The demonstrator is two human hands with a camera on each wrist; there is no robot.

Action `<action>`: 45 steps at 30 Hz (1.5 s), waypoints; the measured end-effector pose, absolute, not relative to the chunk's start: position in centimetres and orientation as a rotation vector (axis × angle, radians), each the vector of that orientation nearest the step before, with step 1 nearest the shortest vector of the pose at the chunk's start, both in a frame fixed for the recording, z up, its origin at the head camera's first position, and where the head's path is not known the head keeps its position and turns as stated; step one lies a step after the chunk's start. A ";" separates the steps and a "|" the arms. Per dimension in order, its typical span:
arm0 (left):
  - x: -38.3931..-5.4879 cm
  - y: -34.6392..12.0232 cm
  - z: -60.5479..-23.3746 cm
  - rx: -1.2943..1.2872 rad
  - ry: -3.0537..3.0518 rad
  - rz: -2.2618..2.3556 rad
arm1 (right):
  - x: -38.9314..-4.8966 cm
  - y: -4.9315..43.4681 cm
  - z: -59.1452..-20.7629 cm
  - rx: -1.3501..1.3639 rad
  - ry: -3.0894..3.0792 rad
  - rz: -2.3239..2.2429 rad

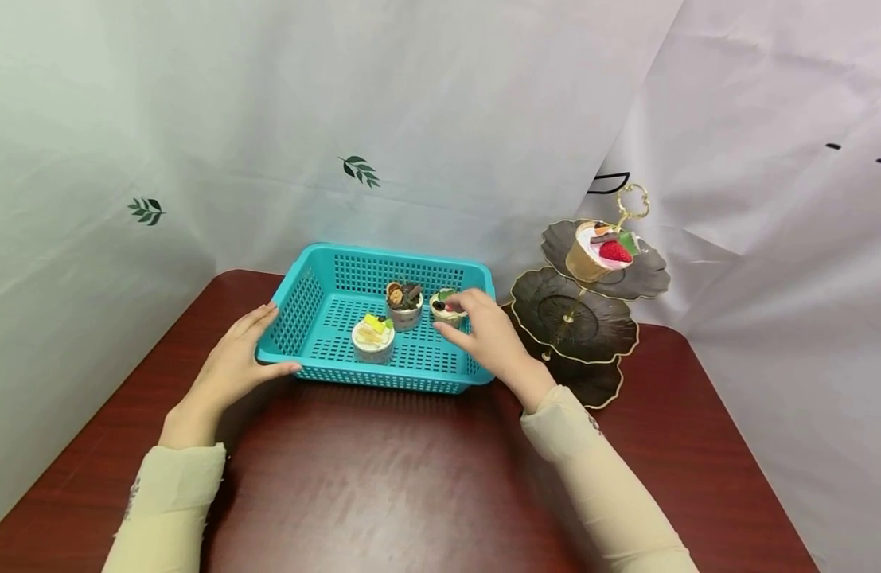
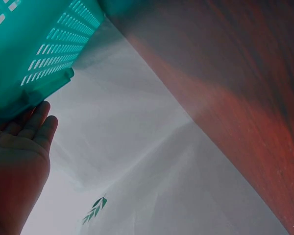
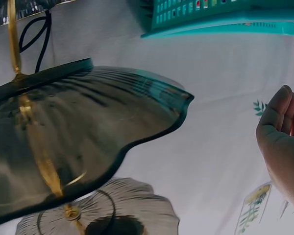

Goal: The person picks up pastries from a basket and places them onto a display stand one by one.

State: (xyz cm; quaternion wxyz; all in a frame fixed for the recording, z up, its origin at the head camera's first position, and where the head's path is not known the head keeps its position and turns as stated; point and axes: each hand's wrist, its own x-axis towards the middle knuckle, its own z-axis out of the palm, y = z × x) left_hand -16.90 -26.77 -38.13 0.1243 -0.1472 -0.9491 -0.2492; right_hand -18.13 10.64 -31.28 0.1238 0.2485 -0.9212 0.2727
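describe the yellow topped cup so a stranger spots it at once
Find the turquoise basket on the dark red table. Inside, the yellow-topped cup sits closest to the viewer. Its yellow topping sets it apart from the brown-topped cup and the cup beside the right hand.

A glossy, dark reddish-brown surface [image 1: 383,469] with wood grain fills the lower middle of the head view, its far corners rounded and a pale sheen spreading near the bottom centre. A turquoise perforated basket [image 1: 304,306] rests on it towards its far edge, mid-frame. A dark, gold-edged tiered stand [image 1: 605,326] stands on it right of centre.
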 end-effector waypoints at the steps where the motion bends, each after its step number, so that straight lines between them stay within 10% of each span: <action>1: -16.9 -26.8 -38.1 -0.427 -2.765 -0.726 | -18.2 10.5 -31.2 0.725 -2.695 0.799; 45: -16.9 -26.8 -38.3 -0.410 -2.782 -0.753 | -22.7 5.2 -33.2 0.924 -2.965 0.684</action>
